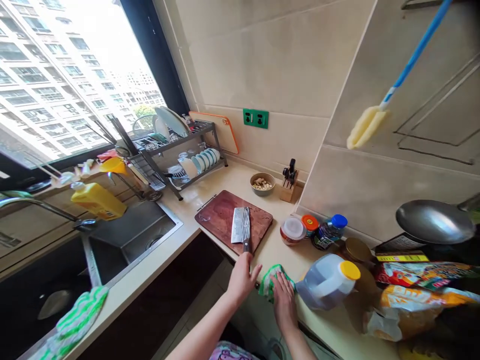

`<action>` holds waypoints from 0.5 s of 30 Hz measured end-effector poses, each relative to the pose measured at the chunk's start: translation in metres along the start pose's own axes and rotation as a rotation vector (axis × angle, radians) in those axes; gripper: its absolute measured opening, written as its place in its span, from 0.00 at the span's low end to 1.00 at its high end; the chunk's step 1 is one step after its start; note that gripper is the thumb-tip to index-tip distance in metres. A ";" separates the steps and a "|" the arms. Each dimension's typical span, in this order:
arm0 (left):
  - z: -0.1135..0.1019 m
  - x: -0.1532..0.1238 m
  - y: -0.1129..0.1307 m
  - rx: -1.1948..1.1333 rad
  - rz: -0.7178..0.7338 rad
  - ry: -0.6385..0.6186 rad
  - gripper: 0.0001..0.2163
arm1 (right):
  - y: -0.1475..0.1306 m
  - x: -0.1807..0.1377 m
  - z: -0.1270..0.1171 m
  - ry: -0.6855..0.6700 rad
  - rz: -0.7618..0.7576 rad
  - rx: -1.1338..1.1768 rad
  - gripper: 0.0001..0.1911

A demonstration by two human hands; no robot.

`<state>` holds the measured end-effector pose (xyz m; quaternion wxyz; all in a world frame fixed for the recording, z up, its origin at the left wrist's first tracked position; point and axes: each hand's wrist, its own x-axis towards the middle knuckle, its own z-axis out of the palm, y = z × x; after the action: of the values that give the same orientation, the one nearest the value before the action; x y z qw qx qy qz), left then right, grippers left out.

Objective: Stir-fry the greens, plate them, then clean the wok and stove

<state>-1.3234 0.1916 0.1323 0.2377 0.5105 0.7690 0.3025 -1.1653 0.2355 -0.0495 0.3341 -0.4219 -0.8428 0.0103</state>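
Observation:
My left hand [241,281] is closed around the dark handle of a cleaver [240,225], with the thumb sticking out to the right. The cleaver's broad metal blade lies flat on a reddish-brown cutting board [217,216], pointing away from me. To the right of the board, my right hand [284,297] lies with fingers stretched flat over a green-and-white striped cloth [267,282] at the counter's front edge. The right thumb is hidden. A large jug with a yellow cap [324,282] stands just right of the cloth.
Behind the board are a bowl of pale pieces [262,185] and a knife block [288,190]. Jars [330,231] and food packets [416,275] line the right side. A dish rack [180,150] and sink [131,230] are left. A second striped cloth [80,317] drapes over the sink edge.

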 end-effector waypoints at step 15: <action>-0.142 -0.005 -0.175 0.088 0.043 -0.429 0.07 | 0.015 0.144 0.062 0.102 0.006 -0.095 0.22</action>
<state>-1.5296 0.1038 0.1081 0.3665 0.5895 0.7023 0.1581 -1.2510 0.3646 -0.0227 0.3561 -0.4399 -0.8229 -0.0504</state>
